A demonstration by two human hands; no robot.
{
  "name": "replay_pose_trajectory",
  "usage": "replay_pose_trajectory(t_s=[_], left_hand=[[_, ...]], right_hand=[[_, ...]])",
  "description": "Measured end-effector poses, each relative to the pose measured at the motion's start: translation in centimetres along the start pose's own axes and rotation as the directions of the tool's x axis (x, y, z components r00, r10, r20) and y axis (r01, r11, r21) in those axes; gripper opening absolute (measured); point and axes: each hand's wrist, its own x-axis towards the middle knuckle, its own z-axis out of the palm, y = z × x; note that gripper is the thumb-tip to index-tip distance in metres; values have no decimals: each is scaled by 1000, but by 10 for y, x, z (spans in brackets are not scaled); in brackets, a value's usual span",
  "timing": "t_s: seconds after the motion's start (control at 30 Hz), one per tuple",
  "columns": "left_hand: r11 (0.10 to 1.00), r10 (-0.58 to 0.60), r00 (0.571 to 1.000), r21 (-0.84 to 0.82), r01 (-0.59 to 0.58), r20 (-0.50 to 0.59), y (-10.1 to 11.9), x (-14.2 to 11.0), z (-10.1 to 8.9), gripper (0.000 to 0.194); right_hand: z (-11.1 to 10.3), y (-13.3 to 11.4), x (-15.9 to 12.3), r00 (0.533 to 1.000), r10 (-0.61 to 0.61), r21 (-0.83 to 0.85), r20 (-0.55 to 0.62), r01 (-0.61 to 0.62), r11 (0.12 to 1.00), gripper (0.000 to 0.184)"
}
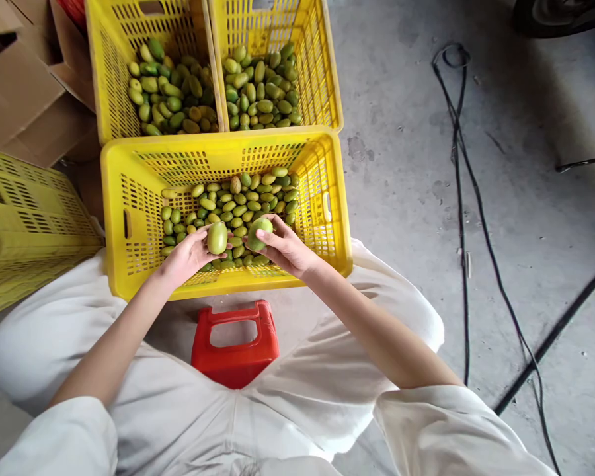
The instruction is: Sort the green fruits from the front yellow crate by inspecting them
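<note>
Over the near yellow crate [225, 289], my left hand [191, 254] holds a smooth, pale green oval fruit [217, 238] at its fingers. A second green oval fruit [260, 234] is gripped in my right hand [288, 250], the thumb pressed across its front. The two held fruits are a short gap apart. Below and behind them, many smaller green and yellowish fruits [248, 203] cover much of the crate's floor. One browner, rough-looking fruit [235, 184] lies toward the back of that layer.
Two more yellow crates [153, 23] with green fruits stand against the far side. Left are another yellow crate [34, 218] and cardboard boxes [22, 92]. A red stool [235, 370] shows between my legs. Black cables [463, 264] run along the grey floor at right, with a wheel [560, 16] beyond.
</note>
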Motion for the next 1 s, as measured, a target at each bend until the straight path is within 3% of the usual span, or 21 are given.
replay_pose_trajectory(t_s=[0.23, 0.53, 0.77, 0.87, 1.0], left_hand=[[996, 73, 997, 61, -71, -28, 0, -4, 4, 41], [992, 67, 990, 116, -53, -127, 2, -4, 1, 57], [992, 40, 995, 120, -28, -95, 3, -2, 0, 73], [984, 35, 996, 176, -20, -80, 3, -5, 4, 67], [973, 15, 999, 229, -4, -45, 3, -8, 8, 45]], right_hand=[[1, 0, -1, 1000, 8, -10, -26, -9, 1000, 67], [-3, 3, 6, 999, 46, 89, 16, -47, 995, 41], [0, 1, 1, 999, 28, 96, -20, -26, 995, 58], [0, 3, 2, 998, 27, 97, -55, -22, 995, 66], [1, 2, 2, 997, 41, 60, -65, -37, 998, 71]])
